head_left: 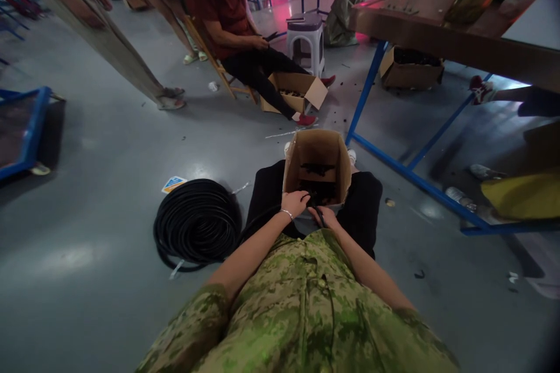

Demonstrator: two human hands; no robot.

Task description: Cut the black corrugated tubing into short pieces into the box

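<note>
My left hand (295, 203) is closed around a black tube at the near rim of a cardboard box (294, 166). To the right of it and slightly lower, my right hand (327, 217) has its fingers closed on something dark and narrow. Whether that is the same tube or a tool, I cannot tell. Small black pieces (321, 191) lie inside the box, which stands between my knees. On the floor to my left rests a large coil of black tube (196, 224), and a dark length runs from it toward my lap, partly behind my left forearm.
A blue-legged table (437, 29) stands at right, with another carton (411, 73) beneath. Ahead, a seated person in red (219, 11) has an open box (301, 90) at their feet, beside a plastic stool (306, 44). A blue-framed cart (32, 128) is at far left.
</note>
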